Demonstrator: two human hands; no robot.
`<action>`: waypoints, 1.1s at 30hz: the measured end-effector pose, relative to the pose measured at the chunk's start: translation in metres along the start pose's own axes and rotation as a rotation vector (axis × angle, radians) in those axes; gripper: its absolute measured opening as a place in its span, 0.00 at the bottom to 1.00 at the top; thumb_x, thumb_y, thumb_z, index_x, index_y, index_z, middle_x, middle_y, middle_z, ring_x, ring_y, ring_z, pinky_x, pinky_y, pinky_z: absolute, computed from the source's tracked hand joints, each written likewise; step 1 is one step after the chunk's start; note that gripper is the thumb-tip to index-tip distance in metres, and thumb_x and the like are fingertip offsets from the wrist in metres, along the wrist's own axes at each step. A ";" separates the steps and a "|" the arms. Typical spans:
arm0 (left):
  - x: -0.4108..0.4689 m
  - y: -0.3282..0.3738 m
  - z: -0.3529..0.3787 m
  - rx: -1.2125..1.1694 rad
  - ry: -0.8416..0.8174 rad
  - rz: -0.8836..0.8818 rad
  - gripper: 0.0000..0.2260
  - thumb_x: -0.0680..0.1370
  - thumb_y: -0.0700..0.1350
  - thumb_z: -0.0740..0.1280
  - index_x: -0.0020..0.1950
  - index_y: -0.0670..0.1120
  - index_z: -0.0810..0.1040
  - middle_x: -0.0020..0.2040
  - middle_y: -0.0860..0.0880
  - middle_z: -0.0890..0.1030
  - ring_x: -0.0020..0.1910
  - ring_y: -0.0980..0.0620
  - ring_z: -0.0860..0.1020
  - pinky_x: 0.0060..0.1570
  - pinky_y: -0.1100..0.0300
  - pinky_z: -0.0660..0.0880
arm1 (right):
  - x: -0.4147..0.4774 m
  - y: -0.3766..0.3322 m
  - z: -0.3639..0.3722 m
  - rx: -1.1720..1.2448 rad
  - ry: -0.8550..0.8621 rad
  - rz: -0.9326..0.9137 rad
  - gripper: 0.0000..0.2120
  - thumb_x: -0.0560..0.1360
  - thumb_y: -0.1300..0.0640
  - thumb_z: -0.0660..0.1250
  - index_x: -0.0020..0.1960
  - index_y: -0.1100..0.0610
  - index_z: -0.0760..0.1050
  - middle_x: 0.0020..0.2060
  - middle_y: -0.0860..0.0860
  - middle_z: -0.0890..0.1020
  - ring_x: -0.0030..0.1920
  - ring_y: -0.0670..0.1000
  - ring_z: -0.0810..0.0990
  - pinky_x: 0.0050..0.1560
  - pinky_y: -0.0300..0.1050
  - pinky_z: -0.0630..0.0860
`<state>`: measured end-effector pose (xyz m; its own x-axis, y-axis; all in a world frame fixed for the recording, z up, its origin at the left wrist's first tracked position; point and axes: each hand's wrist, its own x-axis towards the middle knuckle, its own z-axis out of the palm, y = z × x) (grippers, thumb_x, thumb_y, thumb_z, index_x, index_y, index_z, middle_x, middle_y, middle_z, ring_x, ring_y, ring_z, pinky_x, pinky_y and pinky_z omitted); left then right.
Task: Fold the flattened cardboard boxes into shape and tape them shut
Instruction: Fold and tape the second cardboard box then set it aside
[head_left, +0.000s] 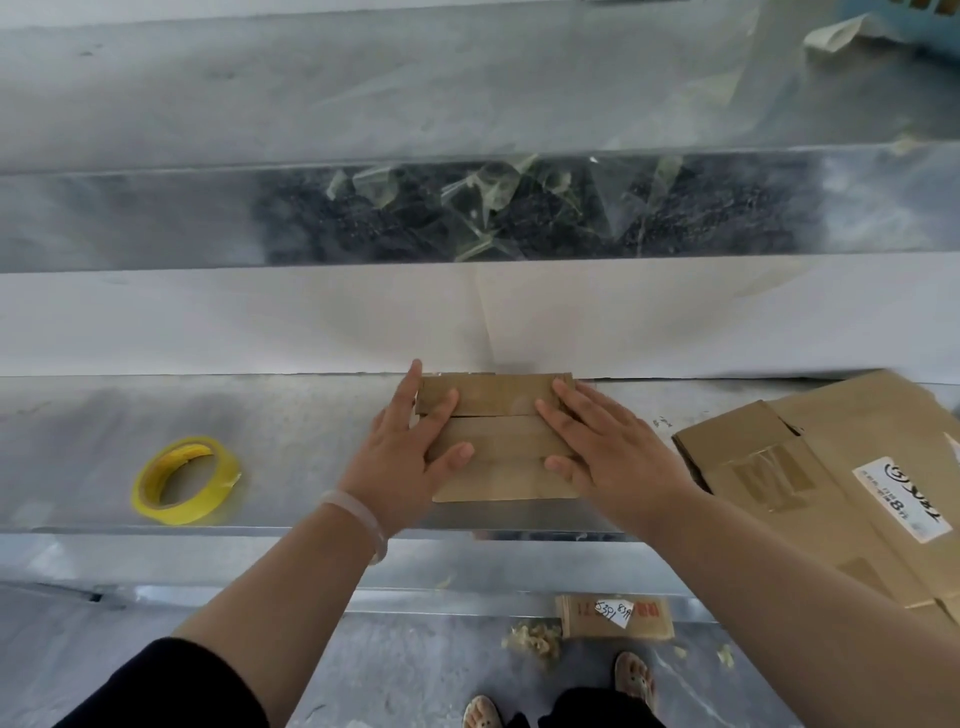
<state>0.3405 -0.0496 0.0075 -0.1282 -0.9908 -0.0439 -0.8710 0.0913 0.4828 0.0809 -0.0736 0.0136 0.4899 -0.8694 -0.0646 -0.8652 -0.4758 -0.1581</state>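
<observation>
The box (496, 441) sits on the metal bench (291, 410) in front of you, its two top flaps folded down and meeting at a seam (493, 414) that runs side to side. No tape shows across that seam yet, so by the look of it you are at the closing step.

Your left hand (410, 460) lies flat on the box's left end and your right hand (613, 457) on its right end. The fingers of both are straight and spread, pressing the flaps down and gripping nothing.

To do this well, keep the flaps level and their edges butted together with no gap or overlap. Square the corners before you let go. Free only one hand at a time, since the flaps will probably spring up once the pressure comes off.

The tape (184, 480) lies flat well to the left of the box, so your left hand is the nearer one to fetch it while the right holds the seam shut. Run the strip along the seam and down over both ends.

Just right of the box is the stack of flat cartons (831, 467), waiting their turn. Below the box, on the floor, lies one more small carton (615, 616).
</observation>
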 end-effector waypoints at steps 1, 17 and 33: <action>-0.004 -0.001 0.002 0.079 0.029 0.037 0.34 0.75 0.72 0.48 0.77 0.57 0.58 0.78 0.59 0.39 0.76 0.52 0.50 0.75 0.53 0.53 | -0.003 -0.002 0.004 -0.026 0.028 -0.022 0.36 0.76 0.34 0.39 0.79 0.48 0.55 0.79 0.47 0.55 0.79 0.48 0.49 0.77 0.46 0.47; 0.003 0.000 0.009 0.278 0.139 0.112 0.35 0.77 0.68 0.37 0.76 0.53 0.62 0.77 0.57 0.57 0.78 0.52 0.52 0.76 0.51 0.51 | 0.012 -0.011 -0.002 -0.204 -0.002 -0.075 0.48 0.68 0.35 0.15 0.80 0.52 0.43 0.79 0.46 0.45 0.79 0.48 0.42 0.74 0.51 0.32; -0.062 -0.140 -0.023 0.276 0.533 -0.448 0.25 0.71 0.50 0.60 0.67 0.44 0.75 0.62 0.43 0.78 0.62 0.39 0.74 0.63 0.41 0.69 | 0.017 -0.020 0.011 -0.218 0.127 -0.083 0.32 0.83 0.41 0.40 0.73 0.59 0.69 0.72 0.53 0.70 0.71 0.53 0.70 0.73 0.47 0.50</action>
<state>0.4815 -0.0034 -0.0377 0.4528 -0.8470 0.2785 -0.8821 -0.3799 0.2785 0.1073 -0.0774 0.0047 0.5544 -0.8296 0.0664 -0.8322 -0.5514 0.0591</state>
